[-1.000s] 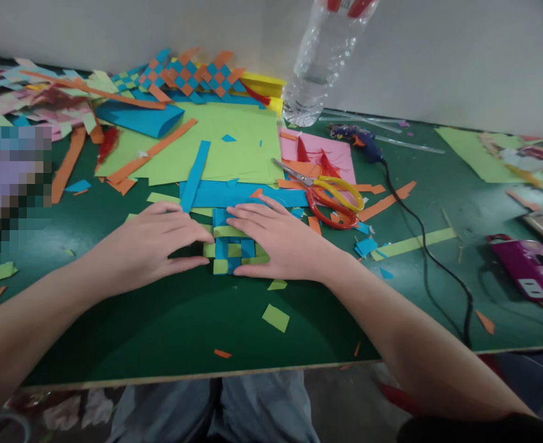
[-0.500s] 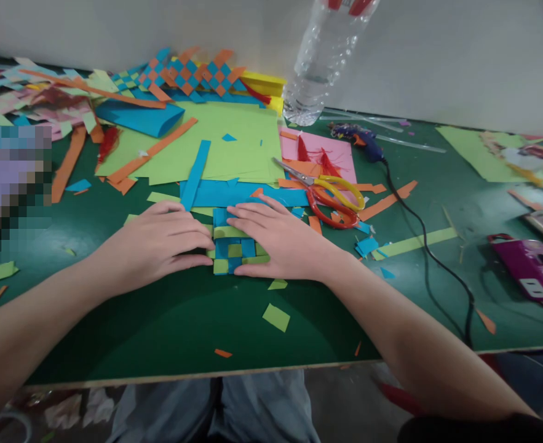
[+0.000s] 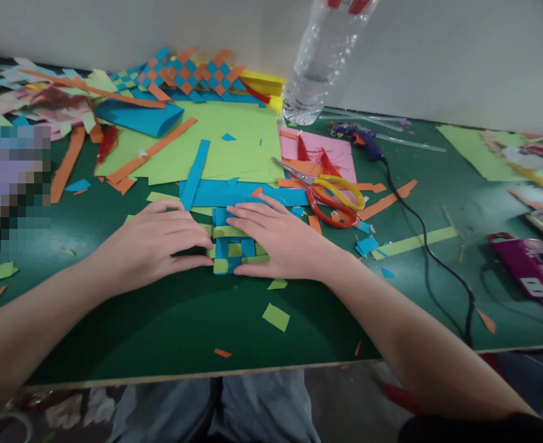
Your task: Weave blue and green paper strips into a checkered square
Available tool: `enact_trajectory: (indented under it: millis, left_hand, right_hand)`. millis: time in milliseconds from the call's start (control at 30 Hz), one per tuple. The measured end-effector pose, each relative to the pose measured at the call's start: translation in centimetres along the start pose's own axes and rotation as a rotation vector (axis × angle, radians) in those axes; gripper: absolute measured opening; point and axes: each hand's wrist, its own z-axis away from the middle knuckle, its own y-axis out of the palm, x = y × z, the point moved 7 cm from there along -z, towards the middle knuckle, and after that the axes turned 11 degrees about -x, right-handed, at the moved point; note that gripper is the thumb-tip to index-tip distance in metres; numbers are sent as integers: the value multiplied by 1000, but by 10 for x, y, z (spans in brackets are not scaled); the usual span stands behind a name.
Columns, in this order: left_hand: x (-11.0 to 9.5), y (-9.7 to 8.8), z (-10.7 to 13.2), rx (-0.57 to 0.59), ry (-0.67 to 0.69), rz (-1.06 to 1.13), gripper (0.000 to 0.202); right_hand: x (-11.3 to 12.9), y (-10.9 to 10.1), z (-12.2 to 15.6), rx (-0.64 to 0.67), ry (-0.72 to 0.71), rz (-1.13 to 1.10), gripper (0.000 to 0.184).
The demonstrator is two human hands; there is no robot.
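Paper weave [image 3: 235, 250] lies between the hands [image 3: 160, 241] [image 3: 283, 240], partly beneath the right one.

clear bottle [image 3: 323, 66] | blue glue gun [image 3: 366, 145] | black cord [image 3: 422, 229] | purple device [image 3: 520, 263]

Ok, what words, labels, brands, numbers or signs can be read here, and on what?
None can be read.
Clear bottle: red markings at the picture's top edge, any lettering too blurred.
Purple box: white patch with dark marks, too small to make out.
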Motion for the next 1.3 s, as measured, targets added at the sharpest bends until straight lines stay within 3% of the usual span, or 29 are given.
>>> enact_trajectory:
  millis: [367, 633, 1033, 1300]
  left_hand:
    - [-5, -1, -2, -8, 56, 4, 30]
    - [3, -4, -1, -6, -61, 38, 21]
    - [2, -1, 2, 48, -31, 52, 24]
    - [2, -3, 3, 64, -47, 32, 12]
  right_hand:
    - [1, -1, 0, 6, 2, 16, 77]
    - [1, -2, 0, 27, 12, 26, 77]
    - [1, -2, 0, 24, -1, 33, 77]
    - [1, -1, 0, 22, -1, 22, 75]
